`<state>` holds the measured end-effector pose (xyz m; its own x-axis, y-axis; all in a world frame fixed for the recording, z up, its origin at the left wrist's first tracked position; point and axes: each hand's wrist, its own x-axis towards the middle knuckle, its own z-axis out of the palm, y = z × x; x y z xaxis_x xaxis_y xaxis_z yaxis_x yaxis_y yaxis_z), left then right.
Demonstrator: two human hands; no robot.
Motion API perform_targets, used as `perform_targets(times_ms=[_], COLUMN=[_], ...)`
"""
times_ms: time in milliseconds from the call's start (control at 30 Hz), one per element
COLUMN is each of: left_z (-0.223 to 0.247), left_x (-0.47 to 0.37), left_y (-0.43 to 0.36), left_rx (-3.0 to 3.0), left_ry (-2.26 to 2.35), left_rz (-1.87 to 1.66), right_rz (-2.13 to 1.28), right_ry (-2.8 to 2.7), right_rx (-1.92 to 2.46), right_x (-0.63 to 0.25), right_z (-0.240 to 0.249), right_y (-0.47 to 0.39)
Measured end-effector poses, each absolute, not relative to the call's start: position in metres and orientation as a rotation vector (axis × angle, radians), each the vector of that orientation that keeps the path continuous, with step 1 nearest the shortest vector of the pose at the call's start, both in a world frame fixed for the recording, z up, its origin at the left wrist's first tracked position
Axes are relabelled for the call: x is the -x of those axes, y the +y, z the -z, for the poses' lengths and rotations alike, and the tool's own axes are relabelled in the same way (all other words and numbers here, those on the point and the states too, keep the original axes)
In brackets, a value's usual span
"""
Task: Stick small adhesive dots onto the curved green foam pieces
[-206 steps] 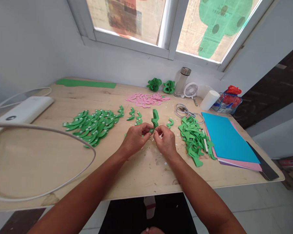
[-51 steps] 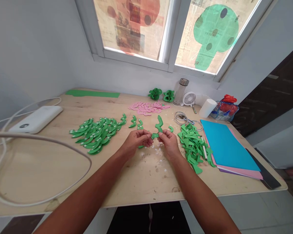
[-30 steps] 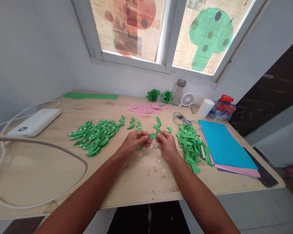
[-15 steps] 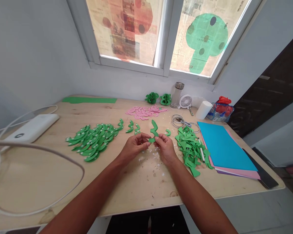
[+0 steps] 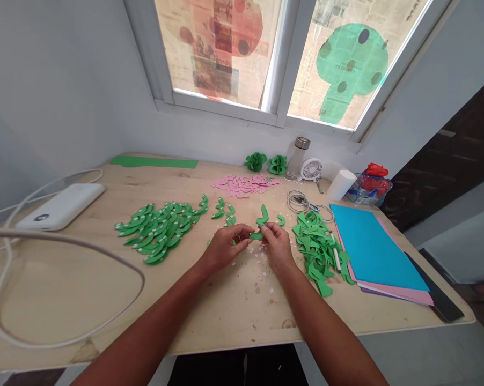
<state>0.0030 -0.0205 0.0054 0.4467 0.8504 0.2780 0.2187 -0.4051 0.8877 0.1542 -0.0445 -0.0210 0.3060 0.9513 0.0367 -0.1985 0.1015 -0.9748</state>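
Between both hands is a curved green paper piece (image 5: 262, 215), its wavy upper end standing above my fingers. My left hand (image 5: 225, 247) pinches its lower left end with thumb and forefinger. My right hand (image 5: 279, 245) grips the same piece from the right, fingers closed on it. Left of my hands lies a pile of green crescent cutouts (image 5: 161, 230) with small white patches on them. A few more green cutouts (image 5: 229, 214) lie just beyond my left hand, and a small green curved cutout (image 5: 281, 220) lies beyond my right.
Green paper scraps (image 5: 314, 246) with a white marker (image 5: 337, 259) lie at right, beside blue sheets (image 5: 374, 246). Pink cutouts (image 5: 246, 185), tape rolls (image 5: 297, 201), a bottle (image 5: 298, 155) and a fan (image 5: 311, 169) are farther back. A white power bank (image 5: 63, 206) with cables is at left.
The view has shifted slightly, so the table's things sit a little farther right. The green piece has turned a little between my fingers, and both hands still hold it.
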Motion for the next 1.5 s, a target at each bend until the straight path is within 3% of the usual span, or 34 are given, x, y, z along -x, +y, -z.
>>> perform_targets(times_ms=[267,533,900,1200,1500], left_z=[-0.005,0.010,0.022,0.013,0.011], left_x=[0.022,0.020,0.004,0.005,0.007], left_y=[0.005,0.009,0.003,0.005,0.009], left_rx=[-1.801,-2.298,-2.584,-2.354,-1.612], left_ry=[1.141,1.258,1.346,1.367,1.134], left_rz=[-1.072,-0.760,-0.649,-0.695,-1.161], right_rz=[-1.012,-1.027,-1.033,-1.025,-0.984], right_ry=[-0.821,-0.848,-0.861,-0.929,-0.907], right_rx=[1.162,1.136,1.127,1.108,1.114], right_x=[-0.160,-0.162,-0.160,-0.161,-0.160], right_z=[0.022,0.024,0.021,0.023,0.030], right_y=[-0.042,-0.042,-0.043,-0.043,-0.039])
